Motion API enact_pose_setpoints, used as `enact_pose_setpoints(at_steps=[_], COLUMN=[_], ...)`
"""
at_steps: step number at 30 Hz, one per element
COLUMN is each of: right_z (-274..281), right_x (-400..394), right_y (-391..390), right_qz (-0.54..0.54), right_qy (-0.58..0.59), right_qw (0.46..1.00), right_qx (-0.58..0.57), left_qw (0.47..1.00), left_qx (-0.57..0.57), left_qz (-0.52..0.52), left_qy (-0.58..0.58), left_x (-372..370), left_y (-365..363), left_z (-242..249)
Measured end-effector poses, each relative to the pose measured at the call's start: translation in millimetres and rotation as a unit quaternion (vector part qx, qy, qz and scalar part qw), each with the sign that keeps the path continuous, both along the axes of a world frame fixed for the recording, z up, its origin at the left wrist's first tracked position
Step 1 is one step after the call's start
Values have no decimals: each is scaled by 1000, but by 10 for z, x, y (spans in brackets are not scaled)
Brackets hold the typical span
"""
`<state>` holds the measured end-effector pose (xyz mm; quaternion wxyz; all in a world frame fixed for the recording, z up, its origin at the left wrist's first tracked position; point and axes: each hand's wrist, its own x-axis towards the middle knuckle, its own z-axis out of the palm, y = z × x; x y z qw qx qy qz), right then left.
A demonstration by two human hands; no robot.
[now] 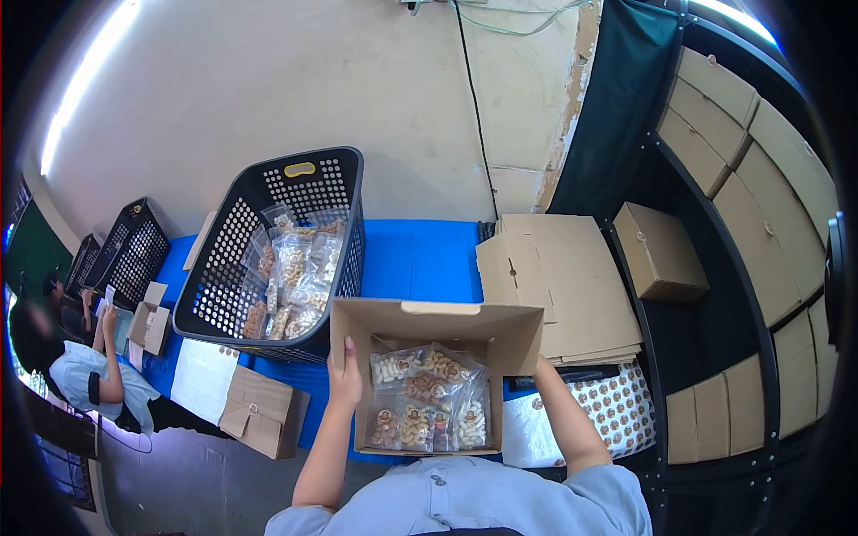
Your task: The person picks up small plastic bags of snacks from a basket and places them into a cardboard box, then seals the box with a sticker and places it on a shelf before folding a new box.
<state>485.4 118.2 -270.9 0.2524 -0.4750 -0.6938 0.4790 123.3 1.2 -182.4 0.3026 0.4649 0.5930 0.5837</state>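
An open cardboard box (pixel 429 323) is in front of my body, its opening facing me. Inside lie several clear plastic packets (pixel 424 386) of pale and brownish pieces, some with round stickers. My left hand (pixel 346 377) grips the box's left side, thumb on the near face of the wall. At the right side, my right hand (pixel 542 368) holds the box; its fingers are hidden behind the cardboard. Left of the box stands a dark perforated basket (pixel 201 299) with more such packets (pixel 295 268) in it.
Flattened cartons (pixel 581 295) are stacked right of the box, beside a sheet of round stickers (pixel 612 411). Shelves at right hold closed cartons (pixel 769 232). A small carton (pixel 259 411) sits on the blue table (pixel 416 255). A co-worker (pixel 98 375) is at far left.
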Motion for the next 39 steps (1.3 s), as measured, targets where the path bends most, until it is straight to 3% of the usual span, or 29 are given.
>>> enact_pose_setpoints(at_steps=[5,7,11,13,28,34,39], right_z=[-322,-797,-703,-461,65,-444,-887], right_x=[26,23,20,63,-55,-142,-225], right_y=[48,119,183,235,33,203,371], right_qz=[44,-91,-75,20,31,-97,-163], right_qy=[-135,15,-85,-109,-122,-126,-118], right_qw=[986,968,961,990,973,943,938], right_qx=[89,234,254,83,194,292,283], left_qw=[1000,1000,999,999,999,999,1000], left_qx=[8,12,-1,-12,0,-17,-23], left_qz=[-20,-18,-32,-32,-31,-37,-11], left_qy=[-12,-7,-21,-12,17,-9,-3], left_x=[31,37,9,-63,46,28,4], left_y=[262,292,284,302,538,490,276], left_z=[249,296,389,388,348,222,-69])
